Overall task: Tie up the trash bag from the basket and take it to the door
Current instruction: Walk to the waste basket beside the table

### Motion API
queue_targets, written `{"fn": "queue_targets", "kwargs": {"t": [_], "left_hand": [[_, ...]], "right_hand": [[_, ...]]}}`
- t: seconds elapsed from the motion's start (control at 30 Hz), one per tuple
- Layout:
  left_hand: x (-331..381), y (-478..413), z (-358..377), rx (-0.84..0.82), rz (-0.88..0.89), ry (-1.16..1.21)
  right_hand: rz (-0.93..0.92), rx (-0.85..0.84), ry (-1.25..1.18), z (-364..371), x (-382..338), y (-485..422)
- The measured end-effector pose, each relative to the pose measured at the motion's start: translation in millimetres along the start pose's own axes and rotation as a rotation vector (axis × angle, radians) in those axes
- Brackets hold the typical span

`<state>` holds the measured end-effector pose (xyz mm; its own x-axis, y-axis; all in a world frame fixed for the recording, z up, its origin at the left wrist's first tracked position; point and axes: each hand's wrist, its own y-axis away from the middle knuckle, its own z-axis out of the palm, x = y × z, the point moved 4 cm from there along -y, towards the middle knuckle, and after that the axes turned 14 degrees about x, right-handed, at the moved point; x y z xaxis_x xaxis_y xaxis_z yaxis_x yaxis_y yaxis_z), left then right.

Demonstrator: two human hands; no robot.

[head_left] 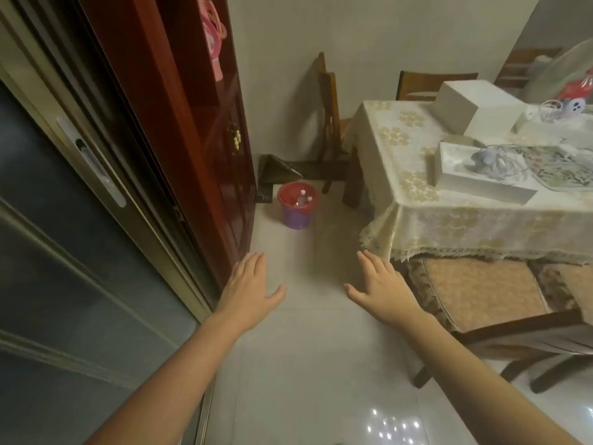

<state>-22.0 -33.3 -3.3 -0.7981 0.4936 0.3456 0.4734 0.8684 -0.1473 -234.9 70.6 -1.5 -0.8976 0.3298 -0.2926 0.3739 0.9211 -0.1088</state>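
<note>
A small purple basket [296,216] stands on the pale floor near the far wall, beside the red wooden cabinet. A red trash bag [288,191] lines it, folded over the rim, with small white bottles inside. My left hand [248,285] and my right hand [380,285] are stretched out flat in front of me, palms down, fingers apart, holding nothing. Both hands are well short of the basket, which sits between and beyond them.
A tall red wooden cabinet [179,130] and a sliding glass door [64,239] run along the left. At right stands a table with a cream cloth [465,226] bearing white boxes, with a cushioned chair [481,293] tucked under it. A folded wooden chair [329,117] leans on the far wall.
</note>
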Motion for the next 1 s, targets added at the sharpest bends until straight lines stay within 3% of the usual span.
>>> {"fn": "queue_targets", "kwargs": {"t": [0.5, 1.0], "left_hand": [[-31.5, -60.8, 23.3, 0.003, 0.055, 0.004], [-2.5, -303.4, 63.7, 0.026, -0.109, -0.017]], "right_hand": [[0.030, 0.031, -0.018, 36.1, -3.0, -67.2], [-0.005, -0.046, -0.076, 48.1, 74.0, -307.6]]}}
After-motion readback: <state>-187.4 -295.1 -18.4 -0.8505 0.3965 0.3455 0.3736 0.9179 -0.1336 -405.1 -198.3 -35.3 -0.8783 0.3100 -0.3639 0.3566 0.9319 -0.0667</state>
